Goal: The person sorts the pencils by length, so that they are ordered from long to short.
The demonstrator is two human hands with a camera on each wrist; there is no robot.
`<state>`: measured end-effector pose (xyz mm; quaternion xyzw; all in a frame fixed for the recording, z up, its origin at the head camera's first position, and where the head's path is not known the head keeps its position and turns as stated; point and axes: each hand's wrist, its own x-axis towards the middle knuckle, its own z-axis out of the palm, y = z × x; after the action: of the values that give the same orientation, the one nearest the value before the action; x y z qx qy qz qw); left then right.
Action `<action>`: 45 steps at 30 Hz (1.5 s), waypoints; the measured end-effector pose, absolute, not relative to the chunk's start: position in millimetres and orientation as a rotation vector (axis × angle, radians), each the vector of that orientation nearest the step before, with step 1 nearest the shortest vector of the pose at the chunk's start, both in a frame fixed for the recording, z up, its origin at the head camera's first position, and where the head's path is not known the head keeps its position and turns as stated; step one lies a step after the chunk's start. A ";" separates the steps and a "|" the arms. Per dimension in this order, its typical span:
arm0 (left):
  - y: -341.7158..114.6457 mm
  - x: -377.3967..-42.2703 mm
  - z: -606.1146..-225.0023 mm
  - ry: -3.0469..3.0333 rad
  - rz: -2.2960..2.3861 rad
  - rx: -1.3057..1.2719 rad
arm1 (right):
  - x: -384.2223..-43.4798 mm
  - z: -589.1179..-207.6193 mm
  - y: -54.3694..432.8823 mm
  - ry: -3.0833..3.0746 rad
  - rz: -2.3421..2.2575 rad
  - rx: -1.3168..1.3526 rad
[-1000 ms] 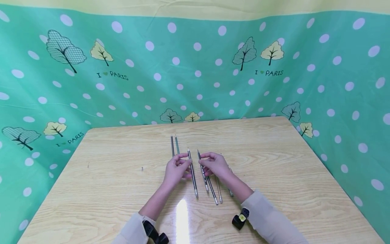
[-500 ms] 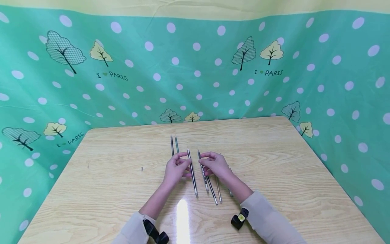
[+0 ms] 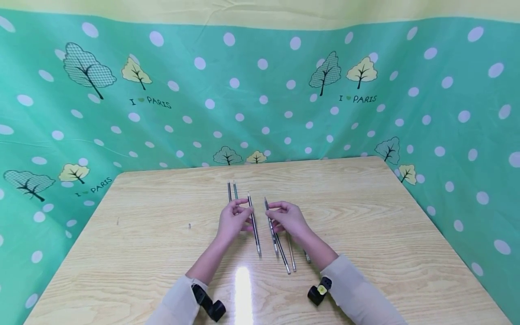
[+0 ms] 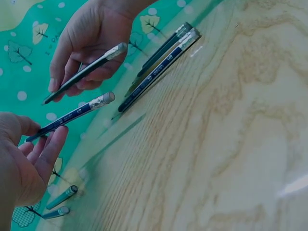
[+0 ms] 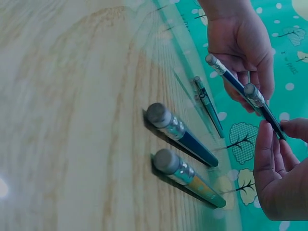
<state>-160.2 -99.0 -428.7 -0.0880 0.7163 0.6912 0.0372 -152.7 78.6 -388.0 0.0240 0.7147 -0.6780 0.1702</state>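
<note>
My left hand (image 3: 232, 221) pinches a dark-blue striped pencil (image 3: 257, 239) between thumb and fingers, point away from me and eraser end towards me. Opposite it, my right hand (image 3: 289, 220) pinches a second dark pencil (image 3: 269, 218) by its upper part, tilted much the same way. A gap separates the two pencils in the head view. In the left wrist view, the held blue pencil (image 4: 72, 115) and the right hand's pencil (image 4: 86, 72) both show metal ferrules and erasers. Past my left hand lie a dark pencil (image 3: 229, 192) and a green pencil (image 3: 235, 188).
Beneath and beside my right hand lie a dark striped pencil (image 3: 283, 258), a yellowish pencil (image 3: 291, 256) and another partly hidden pencil (image 3: 307, 257). A small dark bit (image 3: 189, 226) is on the wooden table (image 3: 154, 253). Green dotted cloth (image 3: 276, 99) hangs behind the table.
My left hand has shifted slightly away from me and to the left with its pencil. My right hand keeps its pencil and has hardly moved.
</note>
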 end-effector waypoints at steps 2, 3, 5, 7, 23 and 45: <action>-99.8 -162.4 -428.7 2.206 2.117 -0.274 | -152.9 -387.8 79.0 2.026 -1.932 0.063; -100.2 -163.5 -428.7 2.210 2.115 -0.275 | -152.9 -387.7 79.2 2.025 -1.932 0.059; -101.0 -165.6 -428.4 2.222 2.107 -0.276 | -153.0 -387.1 79.5 2.018 -1.935 0.056; -101.6 -168.1 -427.5 2.233 2.102 -0.278 | -152.9 -386.8 79.7 2.018 -1.935 0.052; -107.0 -200.7 -418.1 2.329 2.048 -0.289 | -153.7 -386.3 81.2 2.019 -1.951 0.041; -111.8 -239.7 -428.3 2.432 1.899 -0.401 | -169.0 -413.8 79.4 2.054 -1.977 0.106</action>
<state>-239.7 -111.8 -428.3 -0.1290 0.7815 0.6102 0.0152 -169.0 79.4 -413.8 0.0366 0.7125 -0.6857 0.1440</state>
